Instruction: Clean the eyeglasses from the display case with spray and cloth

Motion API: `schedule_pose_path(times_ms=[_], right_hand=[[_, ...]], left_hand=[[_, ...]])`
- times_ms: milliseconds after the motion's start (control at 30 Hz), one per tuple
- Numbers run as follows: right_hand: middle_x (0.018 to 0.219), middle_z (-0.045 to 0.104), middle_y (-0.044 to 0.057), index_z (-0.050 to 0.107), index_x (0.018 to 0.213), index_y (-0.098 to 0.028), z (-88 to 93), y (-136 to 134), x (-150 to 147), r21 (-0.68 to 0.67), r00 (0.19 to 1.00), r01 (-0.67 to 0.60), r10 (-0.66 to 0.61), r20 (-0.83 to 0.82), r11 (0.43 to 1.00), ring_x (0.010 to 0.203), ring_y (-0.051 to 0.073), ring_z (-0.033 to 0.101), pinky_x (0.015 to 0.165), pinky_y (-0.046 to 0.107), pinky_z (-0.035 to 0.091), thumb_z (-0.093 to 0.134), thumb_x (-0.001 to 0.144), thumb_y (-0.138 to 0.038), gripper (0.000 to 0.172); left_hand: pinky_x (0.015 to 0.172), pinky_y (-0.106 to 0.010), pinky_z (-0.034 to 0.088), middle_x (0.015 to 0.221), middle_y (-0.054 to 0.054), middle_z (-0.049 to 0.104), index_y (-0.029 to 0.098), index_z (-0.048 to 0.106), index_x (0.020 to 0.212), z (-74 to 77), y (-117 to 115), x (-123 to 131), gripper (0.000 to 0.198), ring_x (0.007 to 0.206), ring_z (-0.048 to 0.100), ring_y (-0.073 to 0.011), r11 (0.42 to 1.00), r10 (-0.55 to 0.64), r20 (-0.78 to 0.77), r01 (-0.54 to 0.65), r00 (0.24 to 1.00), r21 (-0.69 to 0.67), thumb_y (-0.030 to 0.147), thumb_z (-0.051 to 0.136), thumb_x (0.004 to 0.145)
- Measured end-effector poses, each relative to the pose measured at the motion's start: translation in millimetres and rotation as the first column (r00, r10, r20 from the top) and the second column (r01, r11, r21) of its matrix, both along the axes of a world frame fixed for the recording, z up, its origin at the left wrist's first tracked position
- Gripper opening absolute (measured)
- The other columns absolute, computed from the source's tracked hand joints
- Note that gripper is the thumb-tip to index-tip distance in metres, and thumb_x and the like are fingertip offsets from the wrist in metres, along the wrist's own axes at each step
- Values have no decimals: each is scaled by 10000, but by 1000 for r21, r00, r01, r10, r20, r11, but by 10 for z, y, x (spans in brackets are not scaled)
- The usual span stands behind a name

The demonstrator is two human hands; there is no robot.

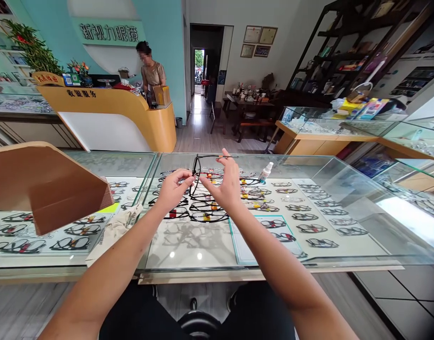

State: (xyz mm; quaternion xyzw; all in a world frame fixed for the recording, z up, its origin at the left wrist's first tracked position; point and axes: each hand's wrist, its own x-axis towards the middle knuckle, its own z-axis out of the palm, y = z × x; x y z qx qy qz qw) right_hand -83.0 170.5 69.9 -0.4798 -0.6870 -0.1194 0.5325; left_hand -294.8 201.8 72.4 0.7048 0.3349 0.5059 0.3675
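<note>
A pair of black-rimmed eyeglasses (195, 172) is held up on edge above the glass counter (188, 267). My left hand (174, 189) pinches the frame between thumb and fingertips. My right hand (226, 184) is at the other side, its fingertips on the upper temple arm and its thumb close to the lower part of the frame; the exact contact is hard to make out. Below my hands, several other eyeglasses (209, 217) lie in rows, some with red or yellow tags. A white spray bottle (265, 173) stands beyond my right hand.
A brown box-like panel (61, 189) juts in at left. Beside it lies a crumpled beige cloth (114, 231). A teal-edged sheet (243, 241) with glasses is at right. More display cases (330, 137) are beyond. A person (153, 75) stands behind the yellow reception desk (160, 125).
</note>
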Motion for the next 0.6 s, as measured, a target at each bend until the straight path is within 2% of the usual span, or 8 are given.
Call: schedule_pose_path(times_ms=[100, 167, 267, 333, 467, 600], right_hand=[[1791, 414, 311, 470, 1523, -169, -51, 5, -82, -31, 998, 65, -65, 17, 997, 1580, 417, 512, 1239, 631, 492, 721, 1044, -532, 652], [1808, 385, 306, 444, 1569, -150, -60, 8, -96, -48, 995, 99, -98, 29, 994, 1590, 425, 491, 1252, 636, 477, 707, 1036, -441, 662], [1793, 421, 279, 375, 1658, -136, -56, 19, -67, -67, 991, 119, -115, 62, 991, 1614, 405, 464, 1297, 642, 428, 635, 988, -250, 727], [1781, 445, 258, 350, 1705, -143, -56, 26, -40, -109, 990, 116, -106, 92, 987, 1627, 397, 442, 1318, 642, 400, 614, 938, -187, 812], [1787, 446, 231, 449, 1694, -171, -54, 10, -38, -251, 985, 82, -41, 166, 964, 1594, 432, 437, 1306, 672, 388, 649, 885, -176, 833], [1673, 581, 229, 563, 1616, -173, 1, -65, -96, -251, 987, -14, 54, 153, 968, 1535, 426, 507, 1282, 647, 418, 689, 964, -290, 675]], left_hand=[[881, -364, 571, 1043, -91, 756, 221, 778, 931, -18, -24, 29, 334, 1013, 705, -251, 999, 11, -9, -11, 1000, 37, 552, 780, 969], [886, -366, 588, 1061, -94, 752, 219, 782, 941, -27, -27, 38, 352, 1013, 701, -249, 1000, 6, 20, -7, 1000, 29, 570, 789, 967], [880, -366, 621, 1081, -90, 741, 206, 772, 955, -15, -11, 25, 428, 963, 702, -226, 1000, 12, 121, -11, 993, -10, 631, 816, 936], [891, -368, 640, 1090, -87, 734, 200, 763, 965, 13, 2, 4, 479, 964, 705, -219, 998, 38, 194, -29, 980, -47, 667, 844, 902], [944, -393, 661, 1089, -81, 726, 197, 758, 1001, 61, 17, -31, 524, 996, 710, -220, 993, 73, 268, -44, 961, -111, 686, 880, 861], [913, -400, 668, 1191, -120, 721, 199, 765, 970, 42, 7, -17, 513, 1098, 718, -264, 996, 49, 206, -32, 977, -85, 687, 874, 857]])
